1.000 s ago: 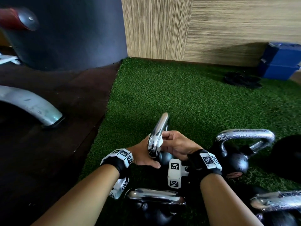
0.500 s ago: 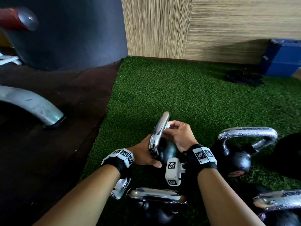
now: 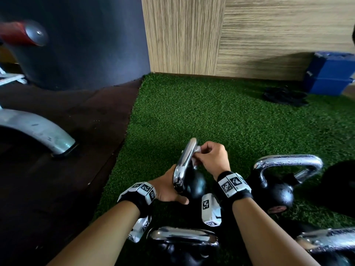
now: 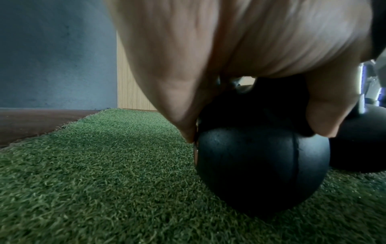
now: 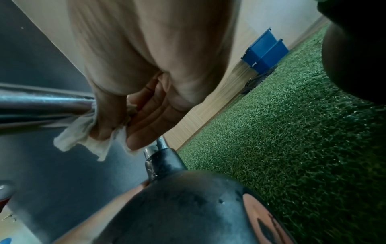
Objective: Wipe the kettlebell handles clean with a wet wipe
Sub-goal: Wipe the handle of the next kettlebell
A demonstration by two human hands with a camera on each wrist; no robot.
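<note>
Here right hand [image 3: 212, 158] fingers pinch wipe [image 5: 83, 137] on handle [image 3: 185, 160]; left hand [image 3: 167, 187] grips kettlebell [image 4: 261, 165].

Your head camera is looking forward and down over both forearms at the turf [image 3: 211, 116]; your left wrist camera is sitting low, almost against the black kettlebell [image 4: 261, 165]. Your right wrist camera is looking close along the fingers; all three are sharing that kettlebell.

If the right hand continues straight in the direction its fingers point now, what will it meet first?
Most likely the chrome handle itself: the right hand points left at it, with only the wipe between. Past that lies open turf, though depth is unclear.
</note>
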